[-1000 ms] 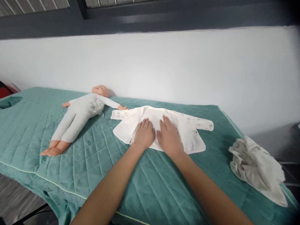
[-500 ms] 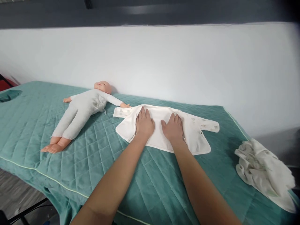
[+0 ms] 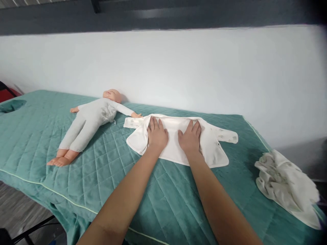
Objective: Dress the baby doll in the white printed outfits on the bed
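A small white baby jacket [image 3: 173, 136] lies spread on the green quilted cover, its front panels folded outward and its printed sleeves stretched to both sides. My left hand [image 3: 157, 135] rests flat on the inside of the jacket, near its left panel, fingers pointing to the collar edge. Flat on the right part of the inside, my right hand [image 3: 190, 137] has its fingers spread. Left of the jacket a baby doll [image 3: 88, 117] with a white cloth body lies on its back; one of its hands is at the jacket's left sleeve.
The green quilted cover [image 3: 107, 183] drapes over the front edge of the bed or table. A crumpled heap of white cloth [image 3: 286, 187] lies at the right edge. Behind runs a white wall [image 3: 163, 71], with a dark beam [image 3: 163, 15] above.
My right hand has slid slightly toward the collar edge, its fingers spreading and pushing the right panel outward. My left hand stays nearly in place.
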